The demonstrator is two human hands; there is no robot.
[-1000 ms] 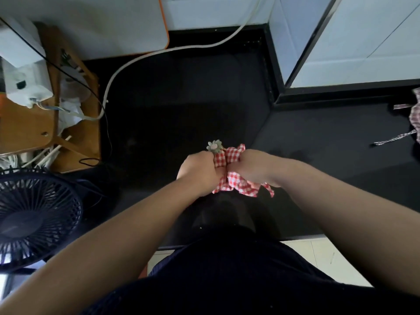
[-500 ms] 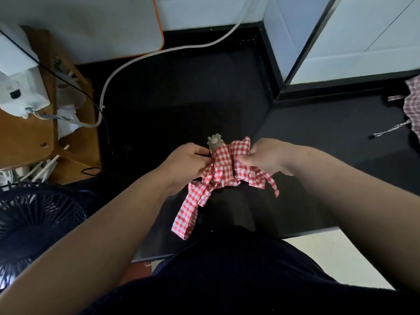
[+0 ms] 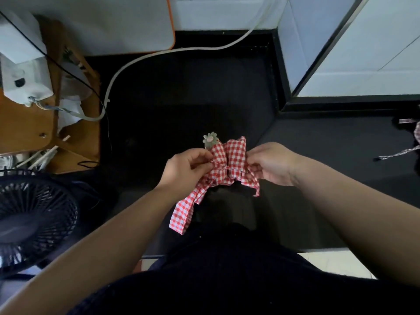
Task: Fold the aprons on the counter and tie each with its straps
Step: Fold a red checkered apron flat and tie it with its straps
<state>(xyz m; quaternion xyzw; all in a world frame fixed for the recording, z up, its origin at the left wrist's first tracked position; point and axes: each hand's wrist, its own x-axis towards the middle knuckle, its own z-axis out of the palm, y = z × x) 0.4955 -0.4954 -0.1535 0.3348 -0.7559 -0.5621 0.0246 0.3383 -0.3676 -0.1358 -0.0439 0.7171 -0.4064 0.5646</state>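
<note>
A small folded red-and-white checked apron (image 3: 229, 160) is held above the black counter (image 3: 181, 98), bound round its middle by its thin strap. A green flower ornament (image 3: 210, 139) sticks up at its top left. My left hand (image 3: 186, 167) pinches the strap at the bundle's left side. My right hand (image 3: 270, 162) pinches the strap at the right side. A wide checked strip (image 3: 186, 208) hangs down from the bundle toward my body. Another checked apron (image 3: 417, 135) with a loose strap lies at the far right edge of the counter.
A white hose (image 3: 159, 53) curves across the back of the counter. A wooden shelf (image 3: 27, 123) with a white appliance (image 3: 22, 69) stands at the left. Below it sits a black fan (image 3: 29, 221). White tiled walls (image 3: 363, 42) form a corner at the right.
My hands were pressed tight together on the bunched apron. They have drawn apart to either side, the strap now runs round the bundle's middle, and a wide strip has dropped down.
</note>
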